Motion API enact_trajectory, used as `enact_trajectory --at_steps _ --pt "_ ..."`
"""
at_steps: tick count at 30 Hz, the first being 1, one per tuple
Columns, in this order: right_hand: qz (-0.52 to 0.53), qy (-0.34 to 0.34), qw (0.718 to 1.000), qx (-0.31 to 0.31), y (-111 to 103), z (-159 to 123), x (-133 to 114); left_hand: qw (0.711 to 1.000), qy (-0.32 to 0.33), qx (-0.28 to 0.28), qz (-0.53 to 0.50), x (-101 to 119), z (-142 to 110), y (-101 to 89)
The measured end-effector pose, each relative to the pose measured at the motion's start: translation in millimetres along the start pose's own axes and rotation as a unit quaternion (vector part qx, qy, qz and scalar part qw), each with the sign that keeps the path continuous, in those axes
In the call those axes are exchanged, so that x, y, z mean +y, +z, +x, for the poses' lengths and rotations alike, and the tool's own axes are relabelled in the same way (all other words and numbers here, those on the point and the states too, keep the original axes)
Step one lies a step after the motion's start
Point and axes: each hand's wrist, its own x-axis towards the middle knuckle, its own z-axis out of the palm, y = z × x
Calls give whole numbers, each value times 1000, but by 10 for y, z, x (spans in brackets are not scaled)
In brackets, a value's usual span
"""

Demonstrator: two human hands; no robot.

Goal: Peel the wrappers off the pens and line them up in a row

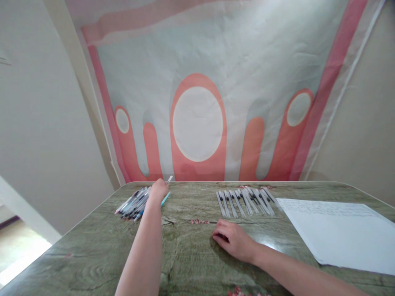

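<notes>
My left hand [159,190] reaches to the back left of the table, its fingers closed on a slim pen. The pale, clear end of this pen [169,179] sticks out past the fingers. Beside and partly behind that hand lies a heap of pens [134,203], mostly clear or grey with some blue and dark parts. A light blue pen [166,199] lies just right of the wrist. My right hand [233,239] rests on the table with fingers curled in and nothing visible in them. Beyond it, several clear pens with black parts [245,201] lie side by side in a row.
A white sheet of paper [342,234] with faint lines of writing at its top lies at the right. The wood-patterned table [191,263] has printed pink flowers. Behind its far edge hangs a pink and grey backdrop [197,53].
</notes>
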Motion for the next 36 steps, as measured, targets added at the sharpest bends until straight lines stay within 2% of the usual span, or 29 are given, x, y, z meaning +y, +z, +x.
enact_trajectory --at_steps 2,4,7,10,12,14,18,22,27,36 --pt "28 9 999 15 -16 1 -17 998 55 -18 -35 213 -73 -6" --pt "62 27 996 53 -39 6 -33 978 142 -78 -131 455 -207 8" --pt "124 88 976 156 -85 26 -23 922 238 -175 -249 818 -494 19" --pt "201 156 930 264 -143 61 47 847 305 -308 -308 1094 -781 36" --pt "242 179 904 305 -179 81 116 804 320 -396 -308 1208 -918 77" --pt "262 191 894 310 -202 94 183 780 330 -445 -291 1271 -1000 140" --pt "268 200 894 297 -200 99 256 775 333 -465 -271 1305 -1054 243" --pt "272 196 895 293 -182 97 247 768 333 -471 -278 1315 -1077 254" --pt "277 205 889 301 -175 82 254 783 337 -447 -273 1333 -1110 266" --pt "292 215 880 305 -173 86 319 803 292 -435 -283 1383 -1176 334"
